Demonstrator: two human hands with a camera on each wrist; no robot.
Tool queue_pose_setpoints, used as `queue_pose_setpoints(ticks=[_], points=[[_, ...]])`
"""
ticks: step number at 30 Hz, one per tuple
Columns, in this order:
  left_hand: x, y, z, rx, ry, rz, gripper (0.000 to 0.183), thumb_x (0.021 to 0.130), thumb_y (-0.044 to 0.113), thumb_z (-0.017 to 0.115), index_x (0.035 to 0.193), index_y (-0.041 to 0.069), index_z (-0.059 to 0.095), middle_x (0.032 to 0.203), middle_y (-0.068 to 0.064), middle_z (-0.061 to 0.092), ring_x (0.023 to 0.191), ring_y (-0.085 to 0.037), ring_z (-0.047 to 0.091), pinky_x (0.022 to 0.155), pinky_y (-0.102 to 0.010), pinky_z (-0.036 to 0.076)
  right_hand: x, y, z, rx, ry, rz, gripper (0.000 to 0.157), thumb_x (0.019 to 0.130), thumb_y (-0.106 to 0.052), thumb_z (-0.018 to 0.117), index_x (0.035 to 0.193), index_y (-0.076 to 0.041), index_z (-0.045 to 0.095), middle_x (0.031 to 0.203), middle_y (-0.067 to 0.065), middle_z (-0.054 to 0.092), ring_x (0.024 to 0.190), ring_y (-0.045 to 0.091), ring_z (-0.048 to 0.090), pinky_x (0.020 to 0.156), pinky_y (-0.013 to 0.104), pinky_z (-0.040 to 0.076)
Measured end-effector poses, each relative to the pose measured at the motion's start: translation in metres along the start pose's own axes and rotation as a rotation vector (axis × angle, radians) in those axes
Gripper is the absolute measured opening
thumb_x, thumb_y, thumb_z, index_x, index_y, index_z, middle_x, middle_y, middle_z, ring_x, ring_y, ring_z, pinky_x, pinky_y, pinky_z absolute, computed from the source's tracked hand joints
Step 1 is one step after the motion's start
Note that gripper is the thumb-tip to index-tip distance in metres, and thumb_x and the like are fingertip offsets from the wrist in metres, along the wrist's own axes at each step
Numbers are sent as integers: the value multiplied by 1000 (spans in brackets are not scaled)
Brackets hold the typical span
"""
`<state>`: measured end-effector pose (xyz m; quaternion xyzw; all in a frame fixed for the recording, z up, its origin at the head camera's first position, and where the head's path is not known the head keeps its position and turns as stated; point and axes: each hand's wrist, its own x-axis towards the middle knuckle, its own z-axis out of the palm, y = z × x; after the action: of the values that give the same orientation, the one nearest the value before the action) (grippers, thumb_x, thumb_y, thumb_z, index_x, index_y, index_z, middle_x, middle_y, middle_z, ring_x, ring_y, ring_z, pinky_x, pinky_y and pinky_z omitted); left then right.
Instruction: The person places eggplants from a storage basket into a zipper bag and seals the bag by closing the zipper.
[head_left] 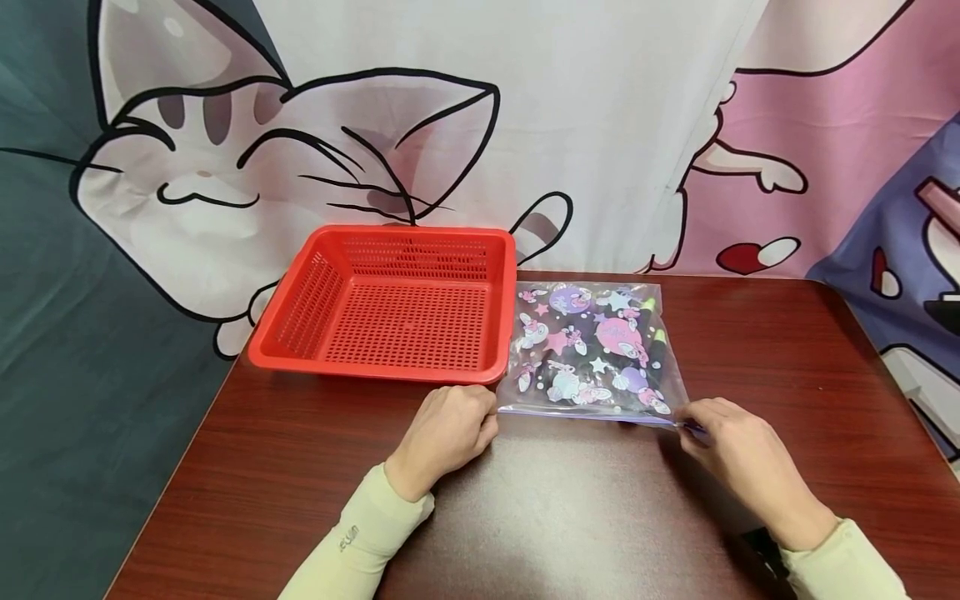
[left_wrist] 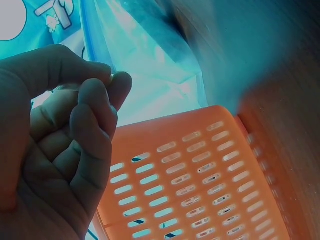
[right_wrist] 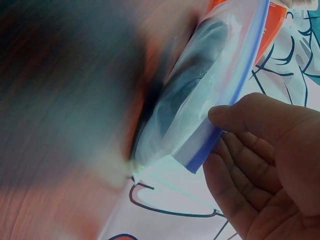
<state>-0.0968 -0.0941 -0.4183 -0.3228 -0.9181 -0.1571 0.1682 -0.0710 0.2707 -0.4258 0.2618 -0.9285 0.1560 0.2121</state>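
A clear zip bag [head_left: 577, 350] with pink and purple cartoon prints lies on the table, its blue-purple zip edge toward me. Inside are dark items, a few with yellow-green tips; their kind cannot be told. My left hand [head_left: 452, 425] is curled at the bag's near left corner, thumb and fingertips meeting at its edge in the left wrist view [left_wrist: 75, 125]. With thumb and fingers, my right hand [head_left: 738, 454] pinches the right end of the zip edge. The right wrist view shows that hand [right_wrist: 270, 155] on the blue strip, with a dark bulge behind the plastic.
A red plastic basket [head_left: 382, 372] with slotted sides and base stands left of the bag, right beside it. The brown wooden table [head_left: 780, 367] runs back to a curtain [head_left: 600, 125] printed with cartoon figures.
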Motion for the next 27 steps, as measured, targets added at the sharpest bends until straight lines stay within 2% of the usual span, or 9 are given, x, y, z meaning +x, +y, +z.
queue_pose_setpoints(ticks=[19, 27], points=[[0, 2, -5, -9, -16, -8, 33, 70, 5, 71, 56, 18, 44, 55, 6, 39, 46, -11, 38, 43, -32, 35, -8, 6, -11, -11, -37, 39, 35, 57, 2, 86, 86, -7, 70, 80, 4, 69, 71, 22, 64, 61, 45, 53], [0, 5, -5, 29, -104, -50, 31, 75, 7, 70, 57, 18, 48, 55, 3, 46, 46, -16, 47, 44, -36, 40, -11, 6, -10, -8, -57, 52, 33, 58, 2, 86, 84, -9, 69, 79, 1, 68, 70, 20, 63, 60, 44, 53]])
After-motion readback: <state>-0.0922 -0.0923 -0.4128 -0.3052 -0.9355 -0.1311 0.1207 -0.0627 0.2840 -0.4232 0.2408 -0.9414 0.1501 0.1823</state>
